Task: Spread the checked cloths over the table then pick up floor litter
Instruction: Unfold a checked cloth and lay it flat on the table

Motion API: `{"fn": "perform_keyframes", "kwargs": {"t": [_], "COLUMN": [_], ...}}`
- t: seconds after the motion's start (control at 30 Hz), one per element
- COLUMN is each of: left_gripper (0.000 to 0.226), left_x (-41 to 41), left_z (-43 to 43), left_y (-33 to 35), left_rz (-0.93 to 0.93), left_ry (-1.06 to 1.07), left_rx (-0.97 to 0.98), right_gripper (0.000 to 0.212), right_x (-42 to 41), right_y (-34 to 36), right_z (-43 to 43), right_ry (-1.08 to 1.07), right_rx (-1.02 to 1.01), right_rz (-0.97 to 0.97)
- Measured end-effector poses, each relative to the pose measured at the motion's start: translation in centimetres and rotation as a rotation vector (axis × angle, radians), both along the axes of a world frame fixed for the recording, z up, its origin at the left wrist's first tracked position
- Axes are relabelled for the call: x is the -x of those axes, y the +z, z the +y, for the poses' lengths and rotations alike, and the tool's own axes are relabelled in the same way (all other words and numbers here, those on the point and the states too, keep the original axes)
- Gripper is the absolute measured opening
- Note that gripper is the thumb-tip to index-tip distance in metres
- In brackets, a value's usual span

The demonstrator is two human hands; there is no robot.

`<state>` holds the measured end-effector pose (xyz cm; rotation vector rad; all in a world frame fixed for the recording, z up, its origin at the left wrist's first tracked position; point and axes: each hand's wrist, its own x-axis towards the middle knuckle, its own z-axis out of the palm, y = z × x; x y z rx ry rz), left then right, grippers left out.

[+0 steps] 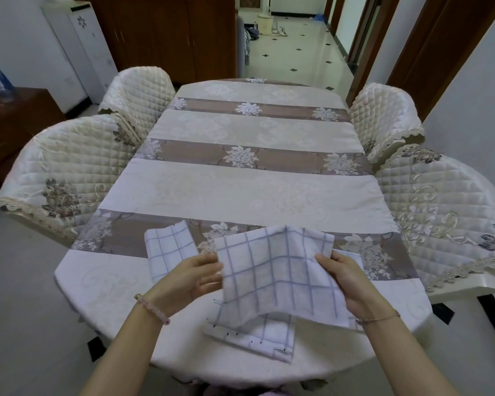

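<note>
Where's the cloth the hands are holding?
Lower middle of the head view: the checked cloth hangs between the left hand and right hand, over another folded cloth at the near edge of the table.

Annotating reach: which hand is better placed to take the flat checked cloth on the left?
Probably left: the left hand sits beside the flat cloth; the right hand is beyond the held cloth.

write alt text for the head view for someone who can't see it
A left hand and right hand hold a white cloth with blue checks by its edges over an oval table in a cream and mauve floral tablecloth. A second checked cloth lies left of it and a folded checked cloth at the near edge. Quilted cream chairs flank it.
</note>
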<state>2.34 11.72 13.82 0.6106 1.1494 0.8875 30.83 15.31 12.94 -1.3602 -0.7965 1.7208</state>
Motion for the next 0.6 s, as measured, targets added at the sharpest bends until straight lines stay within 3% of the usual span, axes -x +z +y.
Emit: {"fn": "perform_keyframes", "kwargs": {"t": [0.2,0.37,0.43,0.53,0.6], "left_gripper": [0.013,0.016,0.022,0.019,0.009], "left_x": [-2.7,-4.6,-4.7,-4.9,-5.4], "left_z": [-0.3,0.8,1.0,1.3,1.7], "left_y": [-0.1,0.0,0.4,1.7,2.7], "left_rz": [0.149,0.216,0.203,0.174,0.147], "left_ry": [-0.192,-0.070,-0.033,0.059,0.103], "left_rx": [-0.044,-0.087,-0.128,-0.190,-0.215], "right_gripper": [0.019,0.016,0.016,0.041,0.035], "right_x": [-1.1,-1.8,-1.9,-1.7,-0.4], "right_y": [0.7,1.2,1.3,1.6,2.8], "right_z": [1.6,2.1,2.2,2.3,1.5], "right_ry": [-0.038,-0.035,-0.061,-0.094,-0.113], "right_rx": [0.009,-0.010,-0.066,-0.210,-0.364], "right_rz": [0.028,-0.009,-0.125,-0.457,-0.489]}}
